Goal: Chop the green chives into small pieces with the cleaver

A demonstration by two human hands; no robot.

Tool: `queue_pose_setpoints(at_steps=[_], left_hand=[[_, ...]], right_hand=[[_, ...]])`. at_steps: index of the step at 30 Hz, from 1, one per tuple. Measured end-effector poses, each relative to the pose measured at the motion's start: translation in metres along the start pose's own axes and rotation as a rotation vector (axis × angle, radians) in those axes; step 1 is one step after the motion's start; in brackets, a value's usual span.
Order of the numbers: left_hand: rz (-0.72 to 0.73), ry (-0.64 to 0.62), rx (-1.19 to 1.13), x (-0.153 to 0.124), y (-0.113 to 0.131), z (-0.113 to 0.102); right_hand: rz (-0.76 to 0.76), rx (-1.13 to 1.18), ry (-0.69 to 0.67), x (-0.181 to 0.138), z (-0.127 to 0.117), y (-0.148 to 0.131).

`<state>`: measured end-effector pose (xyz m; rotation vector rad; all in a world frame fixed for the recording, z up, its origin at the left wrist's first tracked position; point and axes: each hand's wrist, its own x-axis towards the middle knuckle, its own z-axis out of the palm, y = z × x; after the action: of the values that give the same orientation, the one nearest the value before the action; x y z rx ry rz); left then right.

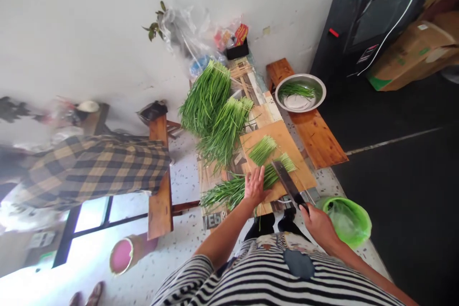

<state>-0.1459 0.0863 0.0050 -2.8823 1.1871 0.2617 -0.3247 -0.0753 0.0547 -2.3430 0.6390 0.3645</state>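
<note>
My left hand point(255, 185) lies over a bunch of garlic chives point(229, 190), its fingers across the stalks and its thumb on the near side, pressing them to the wooden cutting board point(283, 141). In my right hand point(319, 224) is the black handle of a kitchen knife point(287, 181). The knife's wide dark blade rests at the bunch, between my left hand and the pale stalk ends point(287, 162). A short cut pile of chive stalks point(263, 149) sits farther up the board. Two larger bunches, one leafy point(206, 98) and one beside it point(229, 129), lie on the table.
A metal basin point(301, 93) holding chives and something white stands on a wooden bench point(319, 138) at the right. Near my right arm is a green lined bin point(349, 222). A person in a plaid shirt point(103, 165) is at the left, near another bench point(160, 201) and a pink bucket point(122, 256).
</note>
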Motion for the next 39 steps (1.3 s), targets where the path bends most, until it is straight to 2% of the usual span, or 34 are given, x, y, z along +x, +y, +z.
queue_pose_setpoints(at_steps=[4, 8, 17, 31, 39], left_hand=[[-0.095, 0.033, -0.001, -0.013, -0.011, 0.015], [-0.094, 0.042, 0.005, -0.011, -0.013, 0.023], [-0.105, 0.036, 0.04, -0.006, -0.015, 0.03], [-0.066, 0.001, 0.093, -0.004, -0.011, 0.037], [-0.063, -0.014, 0.087, -0.003, -0.009, 0.028]], right_hand=[[0.045, -0.084, -0.069, 0.002, 0.008, -0.015], [0.078, -0.138, -0.071, 0.004, 0.009, -0.032], [0.06, -0.235, -0.173, 0.011, 0.016, -0.072], [0.067, -0.29, -0.172, 0.019, 0.023, -0.075], [0.05, -0.3, -0.178, 0.019, 0.023, -0.073]])
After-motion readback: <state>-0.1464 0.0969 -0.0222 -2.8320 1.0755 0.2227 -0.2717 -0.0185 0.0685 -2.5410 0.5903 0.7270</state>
